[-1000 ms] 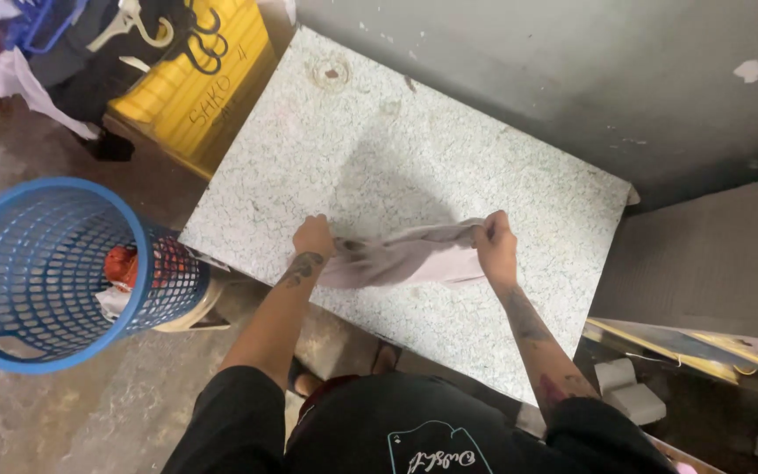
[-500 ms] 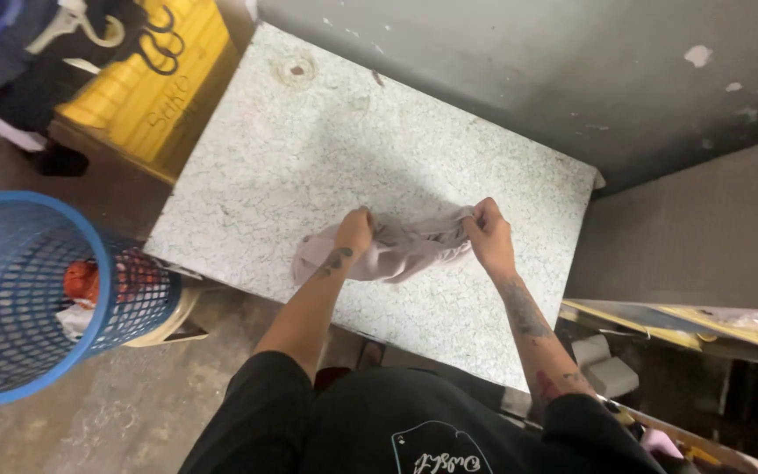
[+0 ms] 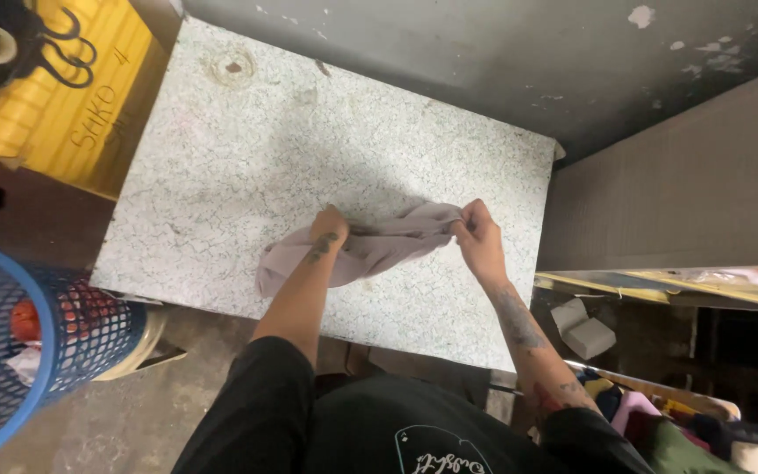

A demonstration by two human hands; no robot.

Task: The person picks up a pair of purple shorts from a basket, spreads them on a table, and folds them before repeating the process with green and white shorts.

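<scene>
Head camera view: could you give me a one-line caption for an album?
Two hands, left hand and right hand, hold a pale mauve cloth on a speckled table.

Left hand [image 3: 328, 230] now shifted inward along the pale cloth [image 3: 370, 247], leaving a loose end trailing left of its fingers [image 3: 333, 216].

Blue basket [image 3: 10, 351] cut off left.

1 cloth [image 3: 370, 250], 2 hands, 1 table [image 3: 247, 167], 1 blue basket [image 3: 10, 351], 1 yellow crate [image 3: 72, 114]
</scene>
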